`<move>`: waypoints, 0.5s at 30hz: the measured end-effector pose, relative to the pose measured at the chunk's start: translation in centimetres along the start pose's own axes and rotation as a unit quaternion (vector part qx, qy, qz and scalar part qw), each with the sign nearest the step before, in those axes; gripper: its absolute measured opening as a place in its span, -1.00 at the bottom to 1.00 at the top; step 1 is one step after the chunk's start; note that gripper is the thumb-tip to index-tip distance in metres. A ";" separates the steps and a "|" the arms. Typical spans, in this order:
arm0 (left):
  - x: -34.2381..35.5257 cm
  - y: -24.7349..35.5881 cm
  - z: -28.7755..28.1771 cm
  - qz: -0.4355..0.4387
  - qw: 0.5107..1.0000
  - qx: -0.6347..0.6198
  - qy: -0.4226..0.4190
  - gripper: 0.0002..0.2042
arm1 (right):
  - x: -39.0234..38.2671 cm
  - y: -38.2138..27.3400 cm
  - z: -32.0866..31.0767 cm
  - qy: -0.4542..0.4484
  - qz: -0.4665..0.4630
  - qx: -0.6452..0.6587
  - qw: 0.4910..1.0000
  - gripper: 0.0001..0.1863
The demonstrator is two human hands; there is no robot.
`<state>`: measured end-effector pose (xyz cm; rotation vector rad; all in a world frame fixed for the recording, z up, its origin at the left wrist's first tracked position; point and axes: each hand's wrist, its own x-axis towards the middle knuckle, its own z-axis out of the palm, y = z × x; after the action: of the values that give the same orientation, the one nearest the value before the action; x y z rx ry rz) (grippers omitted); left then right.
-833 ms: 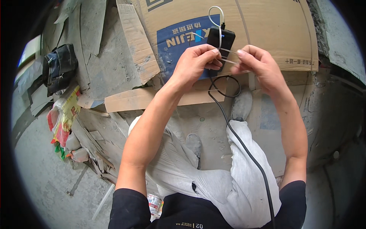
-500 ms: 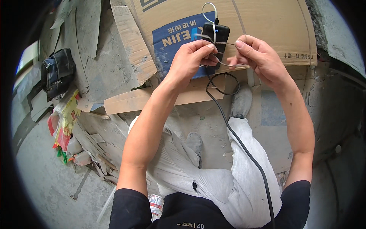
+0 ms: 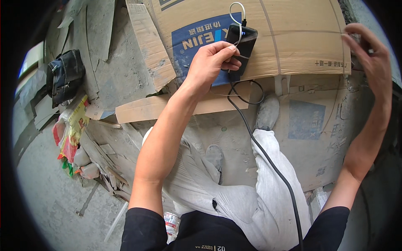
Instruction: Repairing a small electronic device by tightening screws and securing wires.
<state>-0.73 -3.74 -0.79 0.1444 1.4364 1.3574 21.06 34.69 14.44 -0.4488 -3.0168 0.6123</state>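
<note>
My left hand [image 3: 215, 62] is closed in a pinch in front of a black power bank [image 3: 248, 38] with a small blue-lit display. A thin pale strand [image 3: 245, 57] sticks out of its fingertips. From the power bank's top, a white cable [image 3: 237, 3] loops over and comes down to those same fingers. My right hand [image 3: 370, 52] is out at the far right, past the carton's edge, slightly blurred. Its thumb and forefinger meet on the end of a thin strand [image 3: 310, 32] stretched across the cardboard; where that strand starts is unclear.
A large cardboard carton [image 3: 301, 54] with a blue printed panel lies ahead. A black cable [image 3: 272, 167] curls below the power bank and runs down over my right leg. Further left are a dark bag [image 3: 67, 77], a colourful plastic bag [image 3: 75, 125] and cardboard scraps [image 3: 150, 46].
My right hand has swung outward to the right, away from the left hand, with a thin strand drawn out to its fingers. My left hand has barely moved and keeps its pinch.
</note>
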 end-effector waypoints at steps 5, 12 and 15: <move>0.4 -0.1 1.2 -0.001 1.000 -0.003 -0.021 -0.75 | -2.4 7.1 -5.1 0.043 -0.087 -0.213 0.972 -0.41; -0.3 0.2 0.7 -0.009 1.000 0.010 -0.022 -0.74 | -2.0 -10.5 9.0 0.120 -0.090 0.080 0.985 -0.37; 0.4 -0.2 1.3 -0.004 1.000 -0.003 -0.026 -0.75 | 0.6 -11.0 19.2 0.148 0.020 0.161 0.976 -0.39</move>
<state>0.17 -2.66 -0.83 0.1688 1.3889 1.3429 15.77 17.96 0.94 -0.5288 -2.5727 0.9249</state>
